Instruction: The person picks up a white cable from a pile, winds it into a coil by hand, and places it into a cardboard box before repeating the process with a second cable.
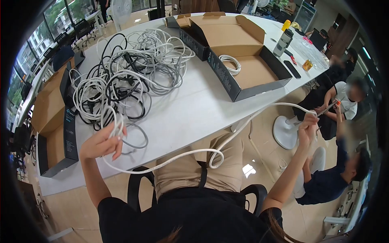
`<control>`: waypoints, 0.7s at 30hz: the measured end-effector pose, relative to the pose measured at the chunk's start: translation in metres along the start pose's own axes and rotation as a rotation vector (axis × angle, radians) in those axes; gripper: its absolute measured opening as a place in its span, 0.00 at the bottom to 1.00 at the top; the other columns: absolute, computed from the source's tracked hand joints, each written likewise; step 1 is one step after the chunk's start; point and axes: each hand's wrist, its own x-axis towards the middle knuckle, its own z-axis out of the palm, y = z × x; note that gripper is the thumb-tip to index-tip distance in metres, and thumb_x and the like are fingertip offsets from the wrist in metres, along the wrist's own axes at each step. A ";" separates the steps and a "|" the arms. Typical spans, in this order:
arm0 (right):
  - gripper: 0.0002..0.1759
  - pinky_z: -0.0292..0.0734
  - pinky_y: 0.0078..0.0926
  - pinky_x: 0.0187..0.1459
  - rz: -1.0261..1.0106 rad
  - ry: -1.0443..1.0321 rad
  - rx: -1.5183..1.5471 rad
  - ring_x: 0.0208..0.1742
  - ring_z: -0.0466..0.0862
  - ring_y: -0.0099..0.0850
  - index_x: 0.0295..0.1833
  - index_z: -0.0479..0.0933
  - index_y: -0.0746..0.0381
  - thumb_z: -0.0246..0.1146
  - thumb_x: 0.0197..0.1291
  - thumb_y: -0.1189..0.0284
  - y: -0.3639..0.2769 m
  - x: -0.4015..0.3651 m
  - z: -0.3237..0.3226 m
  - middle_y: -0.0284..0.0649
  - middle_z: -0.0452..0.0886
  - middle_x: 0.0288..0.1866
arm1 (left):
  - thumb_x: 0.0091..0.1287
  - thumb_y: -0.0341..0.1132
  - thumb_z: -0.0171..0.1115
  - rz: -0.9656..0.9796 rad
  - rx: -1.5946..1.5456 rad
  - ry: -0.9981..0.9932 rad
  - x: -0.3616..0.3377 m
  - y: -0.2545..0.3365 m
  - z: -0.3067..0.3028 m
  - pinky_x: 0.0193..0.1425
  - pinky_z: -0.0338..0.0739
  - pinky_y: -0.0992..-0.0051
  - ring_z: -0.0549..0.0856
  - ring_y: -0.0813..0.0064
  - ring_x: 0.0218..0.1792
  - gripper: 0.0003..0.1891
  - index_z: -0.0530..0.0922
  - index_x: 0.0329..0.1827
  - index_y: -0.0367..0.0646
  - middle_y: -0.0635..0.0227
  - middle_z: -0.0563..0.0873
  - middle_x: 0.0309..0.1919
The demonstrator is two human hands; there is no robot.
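Note:
A thick white cable point(182, 154) runs slack between my two hands, with a loop hanging over my lap. My left hand point(101, 142) is closed around white cable strands at the near edge of a tangled heap of cables point(121, 73), white, grey and black. Out to the right, past the table edge, my right hand point(308, 127) is raised and pinches the same white cable. From there the cable's far part is hard to make out. A coiled white cable point(229, 65) lies inside an open black cardboard box point(259, 90) across the table.
The white table point(182, 117) also carries another open box point(60, 141) at left, a bottle point(283, 42), a dark phone point(292, 69) and a small yellow item point(307, 65). Two people sit close by at right, one in dark blue point(328, 182). A white round base point(285, 132) stands on the floor.

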 end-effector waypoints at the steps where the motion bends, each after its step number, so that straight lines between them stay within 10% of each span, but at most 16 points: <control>1: 0.07 0.81 0.13 0.32 -0.041 0.016 0.023 0.30 0.80 0.24 0.42 0.68 0.72 0.47 0.65 0.79 -0.008 0.004 -0.012 0.42 0.73 0.34 | 0.68 0.30 0.40 -0.032 -0.032 -0.143 -0.005 -0.002 -0.008 0.14 0.51 0.88 0.58 0.90 0.10 0.09 0.63 0.48 0.38 0.68 0.72 0.12; 14: 0.06 0.69 0.06 0.15 -0.549 0.566 -0.470 0.21 0.75 0.15 0.43 0.73 0.65 0.52 0.62 0.78 -0.092 -0.040 -0.172 0.34 0.76 0.26 | 0.62 0.29 0.50 0.120 -0.334 -0.069 -0.058 -0.059 -0.059 0.08 0.44 0.85 0.55 0.89 0.06 0.13 0.61 0.45 0.31 0.75 0.62 0.10; 18: 0.13 0.71 0.07 0.17 0.032 0.565 -0.573 0.23 0.77 0.16 0.45 0.74 0.62 0.52 0.65 0.64 -0.054 -0.053 -0.211 0.29 0.77 0.26 | 0.65 0.31 0.47 0.200 -0.407 -0.072 -0.017 -0.028 -0.014 0.09 0.46 0.85 0.55 0.90 0.06 0.13 0.60 0.48 0.34 0.75 0.62 0.09; 21: 0.23 0.78 0.14 0.28 0.049 0.625 -0.433 0.36 0.81 0.26 0.53 0.71 0.63 0.45 0.67 0.56 0.000 -0.058 -0.195 0.35 0.80 0.36 | 0.68 0.34 0.45 0.161 -0.474 -0.026 0.012 -0.005 0.025 0.10 0.47 0.86 0.55 0.91 0.06 0.13 0.59 0.50 0.35 0.77 0.62 0.08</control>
